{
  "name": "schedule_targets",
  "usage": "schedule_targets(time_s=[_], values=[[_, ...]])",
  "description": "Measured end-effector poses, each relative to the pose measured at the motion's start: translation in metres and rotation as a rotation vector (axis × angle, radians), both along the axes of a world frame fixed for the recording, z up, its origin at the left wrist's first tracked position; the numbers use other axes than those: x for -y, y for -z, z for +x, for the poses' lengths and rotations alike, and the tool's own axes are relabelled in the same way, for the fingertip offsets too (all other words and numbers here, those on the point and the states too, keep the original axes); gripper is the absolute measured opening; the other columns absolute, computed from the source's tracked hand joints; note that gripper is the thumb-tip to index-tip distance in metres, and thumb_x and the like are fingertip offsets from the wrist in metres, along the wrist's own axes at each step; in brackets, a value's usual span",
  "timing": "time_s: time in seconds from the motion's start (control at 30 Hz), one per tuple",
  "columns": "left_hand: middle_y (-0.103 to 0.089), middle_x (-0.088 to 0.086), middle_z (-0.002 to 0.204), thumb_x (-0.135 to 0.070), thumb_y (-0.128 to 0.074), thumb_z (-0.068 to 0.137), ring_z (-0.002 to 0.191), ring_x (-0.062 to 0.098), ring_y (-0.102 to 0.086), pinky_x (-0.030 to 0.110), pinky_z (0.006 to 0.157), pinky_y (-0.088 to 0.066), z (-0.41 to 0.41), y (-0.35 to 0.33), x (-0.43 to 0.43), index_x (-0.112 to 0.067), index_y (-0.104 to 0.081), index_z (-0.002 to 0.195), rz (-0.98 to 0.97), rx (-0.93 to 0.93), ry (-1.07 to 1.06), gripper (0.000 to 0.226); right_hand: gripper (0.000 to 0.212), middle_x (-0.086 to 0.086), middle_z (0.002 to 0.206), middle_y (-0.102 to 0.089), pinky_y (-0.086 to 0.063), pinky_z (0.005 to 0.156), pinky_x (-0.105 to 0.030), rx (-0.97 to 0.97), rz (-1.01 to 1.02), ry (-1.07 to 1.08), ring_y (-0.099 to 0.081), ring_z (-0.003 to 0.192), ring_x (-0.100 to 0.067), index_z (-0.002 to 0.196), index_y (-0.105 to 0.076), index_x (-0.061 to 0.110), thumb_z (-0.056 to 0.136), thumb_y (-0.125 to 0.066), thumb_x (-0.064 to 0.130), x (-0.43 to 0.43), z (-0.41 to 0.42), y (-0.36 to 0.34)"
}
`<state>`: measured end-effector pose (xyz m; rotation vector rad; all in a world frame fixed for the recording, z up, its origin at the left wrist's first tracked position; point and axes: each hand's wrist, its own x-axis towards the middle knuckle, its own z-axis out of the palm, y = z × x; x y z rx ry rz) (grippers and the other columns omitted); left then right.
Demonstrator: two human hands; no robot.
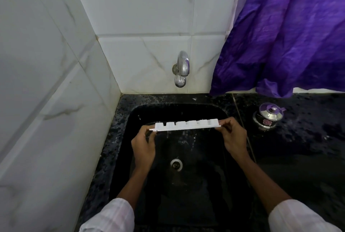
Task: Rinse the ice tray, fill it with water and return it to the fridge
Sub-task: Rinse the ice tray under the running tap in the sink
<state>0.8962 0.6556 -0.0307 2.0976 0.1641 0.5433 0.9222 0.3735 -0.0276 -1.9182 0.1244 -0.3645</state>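
Note:
A white ice tray (185, 124) hangs over the black sink (141, 112), turned bottom side up so the backs of its cups show. Water drips from it into the basin. My left hand (144, 144) pinches its left end and my right hand (233, 134) pinches its right end. A chrome tap (182, 69) juts from the tiled wall above the sink's far rim; no stream runs from its spout. The drain (176, 164) lies below the tray, between my forearms.
Black speckled counter (298, 147) runs to the right of the sink, with a small steel lidded pot (267, 116) on it. A purple curtain (289, 35) hangs at the back right. White tiled walls (46, 82) close the left and back.

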Motion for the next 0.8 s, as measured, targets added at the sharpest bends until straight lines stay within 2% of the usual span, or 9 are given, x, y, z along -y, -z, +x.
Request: schedule_targets(time_s=[0.1,0.17,0.23,0.3,0.37,0.47,0.57,0.67,0.8], values=[[-0.068,-0.008,0.087,-0.009,-0.067,0.095,0.077,-0.004,-0.063,0.002,0.068,-0.042,0.003,0.001,-0.001,-0.01,-0.069,0.101,-0.002,-0.04,0.026,0.007,0.012,0.005,0.086,-0.071,-0.051,0.077,-0.014,-0.042,0.028,0.047,-0.066,0.08,-0.002,0.088,-0.066,0.012,0.083,-0.074,0.005,-0.001,0.005,-0.001],[-0.067,-0.009,0.088,-0.01,-0.066,0.095,0.078,-0.006,-0.062,0.004,0.067,-0.045,0.008,0.0,-0.001,-0.01,-0.069,0.107,-0.045,-0.103,0.04,0.012,0.013,0.007,0.087,-0.069,-0.05,0.075,-0.016,-0.102,0.074,0.074,-0.065,0.082,-0.004,0.093,-0.066,0.016,0.084,-0.074,0.009,-0.004,0.007,-0.004],[-0.068,-0.007,0.09,-0.012,-0.066,0.095,0.083,-0.001,-0.064,0.017,0.072,-0.053,0.012,-0.001,-0.002,-0.011,-0.069,0.111,-0.087,-0.162,0.055,0.016,0.015,0.006,0.091,-0.069,-0.052,0.075,-0.019,-0.156,0.159,0.111,-0.066,0.086,-0.008,0.1,-0.067,0.018,0.086,-0.072,0.013,-0.005,0.009,-0.006],[-0.069,-0.002,0.09,-0.014,-0.066,0.095,0.084,0.011,-0.067,0.035,0.076,-0.057,0.014,0.0,-0.004,-0.012,-0.07,0.111,-0.107,-0.207,0.059,0.017,0.02,0.002,0.096,-0.072,-0.055,0.077,-0.025,-0.207,0.256,0.131,-0.068,0.089,-0.011,0.106,-0.066,0.019,0.087,-0.072,0.016,-0.004,0.009,-0.008],[-0.069,0.001,0.088,-0.015,-0.066,0.094,0.083,0.017,-0.068,0.041,0.078,-0.058,0.013,0.0,-0.005,-0.013,-0.072,0.111,-0.151,-0.249,0.046,0.018,0.024,-0.001,0.099,-0.074,-0.057,0.078,-0.029,-0.246,0.298,0.111,-0.07,0.091,-0.012,0.112,-0.067,0.018,0.088,-0.071,0.019,-0.002,0.006,-0.007],[-0.072,-0.001,0.086,-0.018,-0.066,0.095,0.082,0.016,-0.071,0.043,0.079,-0.06,0.009,0.0,-0.007,-0.015,-0.073,0.115,-0.252,-0.304,0.019,0.021,0.024,-0.006,0.104,-0.075,-0.058,0.076,-0.03,-0.303,0.413,0.028,-0.072,0.093,-0.018,0.116,-0.068,0.011,0.092,-0.066,0.014,0.0,-0.003,-0.005],[-0.074,-0.005,0.089,-0.021,-0.066,0.096,0.084,0.014,-0.072,0.042,0.081,-0.061,0.003,0.001,-0.009,-0.013,-0.072,0.12,-0.389,-0.368,-0.004,0.025,0.028,-0.01,0.112,-0.073,-0.056,0.088,-0.04,-0.344,0.545,-0.035,-0.07,0.102,-0.025,0.121,-0.066,0.01,0.094,-0.062,0.007,0.0,-0.016,0.001],[-0.075,-0.001,0.097,-0.024,-0.071,0.094,0.091,0.017,-0.073,0.044,0.088,-0.06,-0.003,0.002,-0.014,-0.011,-0.07,0.122,-0.514,-0.419,-0.016,0.031,0.032,-0.013,0.117,-0.071,-0.052,0.095,-0.044,-0.365,0.645,-0.034,-0.068,0.107,-0.029,0.125,-0.064,0.007,0.094,-0.061,0.007,-0.003,-0.029,0.004],[-0.074,0.008,0.113,-0.021,-0.071,0.093,0.103,0.02,-0.071,0.04,0.096,-0.058,-0.009,0.0,-0.016,-0.005,-0.068,0.126,-0.651,-0.448,-0.02,0.036,0.032,-0.016,0.117,-0.07,-0.056,0.087,-0.037,-0.358,0.676,0.011,-0.069,0.102,-0.026,0.126,-0.063,0.003,0.093,-0.059,0.003,-0.011,-0.052,0.0]])
